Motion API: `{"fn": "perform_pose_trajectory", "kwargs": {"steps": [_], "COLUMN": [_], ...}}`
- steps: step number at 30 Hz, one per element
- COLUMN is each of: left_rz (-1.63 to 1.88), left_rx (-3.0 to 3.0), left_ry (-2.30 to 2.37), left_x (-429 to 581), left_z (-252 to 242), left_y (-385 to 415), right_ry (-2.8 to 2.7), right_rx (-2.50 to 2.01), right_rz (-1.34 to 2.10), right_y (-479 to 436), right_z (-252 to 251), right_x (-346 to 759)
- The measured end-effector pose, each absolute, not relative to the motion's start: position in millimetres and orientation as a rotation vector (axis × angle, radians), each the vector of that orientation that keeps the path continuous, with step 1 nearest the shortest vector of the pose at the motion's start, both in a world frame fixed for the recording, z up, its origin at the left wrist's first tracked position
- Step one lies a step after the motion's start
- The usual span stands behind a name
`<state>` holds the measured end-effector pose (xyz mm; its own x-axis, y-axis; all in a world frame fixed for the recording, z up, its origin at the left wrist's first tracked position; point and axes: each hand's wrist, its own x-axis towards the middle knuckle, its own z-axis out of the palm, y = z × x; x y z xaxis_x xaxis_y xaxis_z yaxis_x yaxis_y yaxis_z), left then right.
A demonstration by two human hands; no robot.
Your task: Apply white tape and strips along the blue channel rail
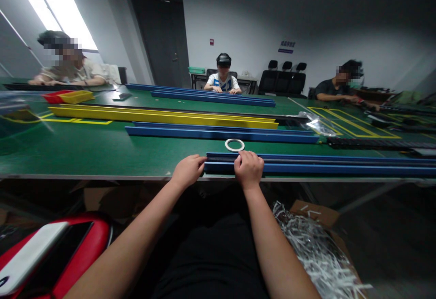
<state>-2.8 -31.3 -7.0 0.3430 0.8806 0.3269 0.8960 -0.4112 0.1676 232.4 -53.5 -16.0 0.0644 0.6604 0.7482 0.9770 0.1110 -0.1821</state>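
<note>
Along the table's near edge lies a long blue channel-shaped rail point(306, 167), its left end in front of me and its right part running out of view. My left hand point(188, 171) is closed at that left end, fingertips against the rail; whether a small piece is also pinched there is hidden. My right hand point(250, 168) is wrapped over the rail a short way to the right, knuckles up. Just behind the rail, close to my right hand, a white ring like a thin tape roll point(235, 140) rests on the green table point(163, 153).
Farther back lie another blue rail point(221, 134) and a yellow rail point(163, 116). Red point(56, 96) and yellow bins point(77, 97) stand back left. Below the table, a cardboard box holds white shredded strips point(316, 249); left, a phone point(32, 256) lies on a red seat point(91, 240). Three people sit around the table.
</note>
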Motion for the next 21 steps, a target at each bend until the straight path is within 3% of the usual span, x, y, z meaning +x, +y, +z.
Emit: {"fn": "perform_pose_trajectory", "kwargs": {"steps": [21], "left_rz": [-0.554], "left_rx": [-2.522], "left_ry": [-1.651], "left_x": [-2.7], "left_z": [-7.2], "left_y": [-31.9], "right_ry": [-1.667], "right_rx": [-1.625], "right_rz": [-0.565], "right_y": [-54.0], "right_z": [-15.3], "right_x": [231.4]}}
